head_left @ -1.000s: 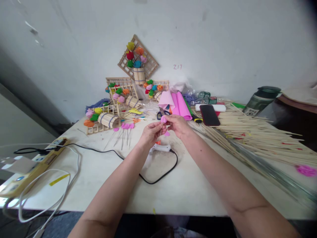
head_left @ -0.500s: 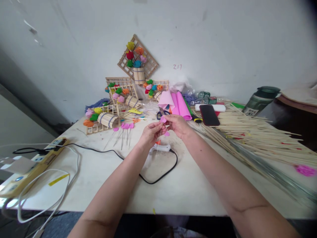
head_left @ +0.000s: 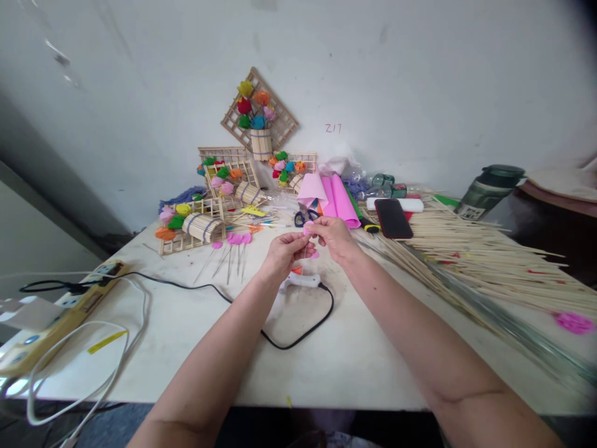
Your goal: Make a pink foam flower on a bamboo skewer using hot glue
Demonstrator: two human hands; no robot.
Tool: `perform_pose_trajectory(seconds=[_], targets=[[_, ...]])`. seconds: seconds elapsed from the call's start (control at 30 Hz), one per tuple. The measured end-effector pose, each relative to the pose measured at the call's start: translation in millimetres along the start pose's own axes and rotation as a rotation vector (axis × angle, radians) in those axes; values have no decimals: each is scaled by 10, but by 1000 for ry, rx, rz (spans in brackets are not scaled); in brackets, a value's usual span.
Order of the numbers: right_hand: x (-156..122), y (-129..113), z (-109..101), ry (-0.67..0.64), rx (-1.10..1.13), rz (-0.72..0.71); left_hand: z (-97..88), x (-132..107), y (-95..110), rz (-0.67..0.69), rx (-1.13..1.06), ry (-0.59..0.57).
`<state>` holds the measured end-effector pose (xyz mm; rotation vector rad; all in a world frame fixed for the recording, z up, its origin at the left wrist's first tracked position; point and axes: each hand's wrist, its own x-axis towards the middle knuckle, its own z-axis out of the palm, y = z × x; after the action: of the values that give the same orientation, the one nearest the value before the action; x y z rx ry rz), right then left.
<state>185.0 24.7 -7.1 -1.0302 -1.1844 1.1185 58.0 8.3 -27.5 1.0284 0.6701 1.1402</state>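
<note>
Left of center: pink-tipped stems (head_left: pixel 239 239), loose. Mid-frame: left hand (head_left: pixel 285 254), thumb and fingers pressed together, seemingly pinching the thin stem (head_left: pixel 305 251) just below the pink piece. Pink piece (head_left: pixel 308 229) at frame center, at the stem's top, between both hands. Looks like thin paper: likely very light, soft, easily creased or torn. Stem probably stiffer, slim enough to roll in fingers; best hold close under the pink part, light pinch on the paper edge. Right hand (head_left: pixel 334 238), right of center: fingertips pinching the pink piece.

Red "217" or "Z17" (head_left: pixel 334 128) on wall (head_left: pixel 401 93)
</note>
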Motion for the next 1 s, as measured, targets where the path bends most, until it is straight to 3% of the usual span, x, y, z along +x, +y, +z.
perform_pose_trajectory(seconds=[0.33, 0.4, 0.5, 0.6, 0.67, 0.87, 1.0], targets=[[49, -11, -94, -49, 47, 47, -73, 19, 47, 11, -13, 12], [47, -15, -139, -118, -143, 15, -127, 28, 109, 62, -53, 33], [-12, -29, -148, -368, -652, -68, -243, 47, 238, 173, -134, 121], [-124, -24, -59, -616, -1153, -170, -384, 72, 341, 270, -181, 237], [-202, 4, 36, -723, -1366, -203, -478, 93, 370, 301, -202, 287], [-362, 109, 275, -774, -1568, -176, -714, 150, 361, 375, -260, 375], [-390, 108, 284, -724, -1573, -169, -827, 163, 358, 426, -308, 475]])
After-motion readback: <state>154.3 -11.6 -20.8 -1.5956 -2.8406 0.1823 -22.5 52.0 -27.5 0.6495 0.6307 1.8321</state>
